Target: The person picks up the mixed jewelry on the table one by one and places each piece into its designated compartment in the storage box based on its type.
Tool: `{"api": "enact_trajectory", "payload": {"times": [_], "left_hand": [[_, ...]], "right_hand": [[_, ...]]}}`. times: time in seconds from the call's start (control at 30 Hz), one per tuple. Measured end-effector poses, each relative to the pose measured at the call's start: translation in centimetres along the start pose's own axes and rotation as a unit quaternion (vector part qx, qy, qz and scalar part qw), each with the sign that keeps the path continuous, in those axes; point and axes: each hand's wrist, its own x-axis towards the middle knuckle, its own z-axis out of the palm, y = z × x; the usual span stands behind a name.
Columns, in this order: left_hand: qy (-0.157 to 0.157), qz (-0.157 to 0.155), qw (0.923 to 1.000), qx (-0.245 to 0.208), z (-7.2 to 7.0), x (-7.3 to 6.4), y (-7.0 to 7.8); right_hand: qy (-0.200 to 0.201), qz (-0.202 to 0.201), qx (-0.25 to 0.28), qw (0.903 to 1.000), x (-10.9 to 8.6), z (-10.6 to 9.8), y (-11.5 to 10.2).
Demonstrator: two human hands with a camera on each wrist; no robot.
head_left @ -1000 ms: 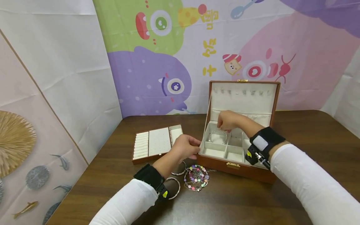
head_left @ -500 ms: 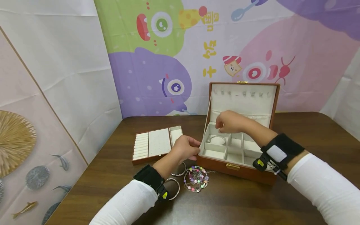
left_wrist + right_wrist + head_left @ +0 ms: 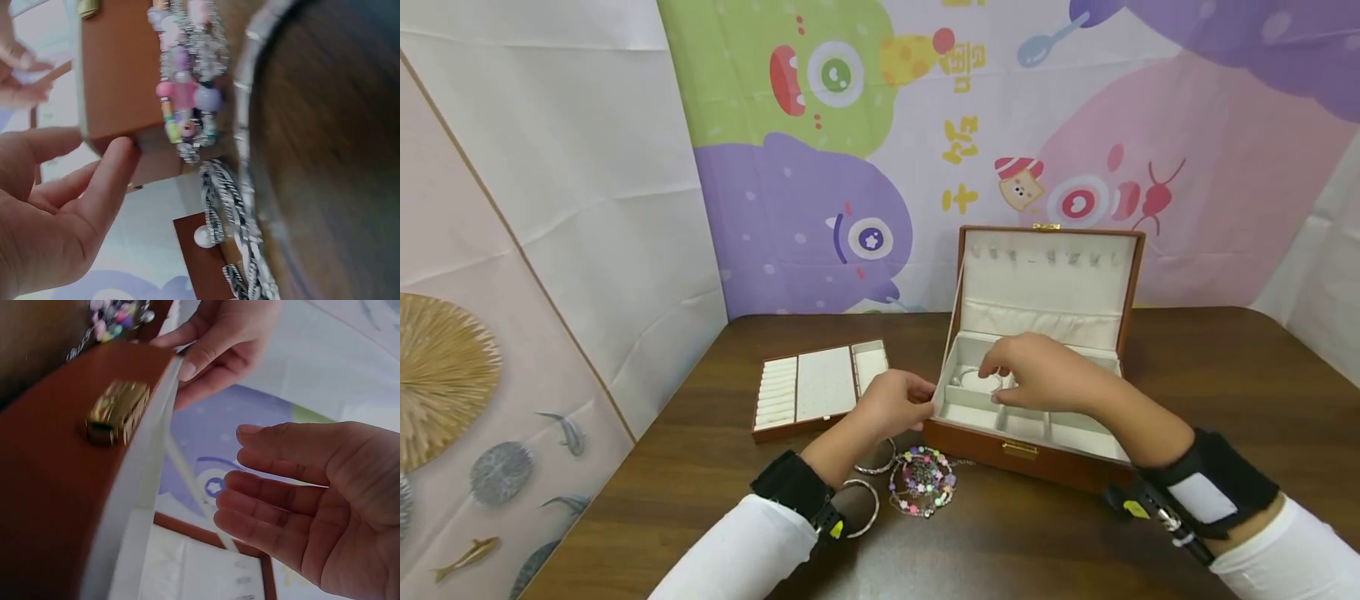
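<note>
Head: right hand (image 3: 1045,377) now nearer box (image 3: 1060,465) front.

A dark wooden table (image 3: 1037,542) carried everything. A brown jewellery box (image 3: 1067,468) stood open just right of the left hand (image 3: 895,400), and a shallow tray (image 3: 824,385) lay to that hand's left. Nearer than the hand lay two silvery bangles (image 3: 876,508), beaded bracelets (image 3: 916,481) and what seemed a thin chain (image 3: 962,462).
</note>
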Motion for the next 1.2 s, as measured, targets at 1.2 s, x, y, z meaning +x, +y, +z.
{"api": "enact_trajectory", "payload": {"times": [1.2], "left_hand": [[-0.165,0.145,0.9321,0.288,-7.2,-7.1,-2.2]], "right_hand": [[-0.003,-0.056,0.010,0.9984,-5.0,2.6,-2.4]]}}
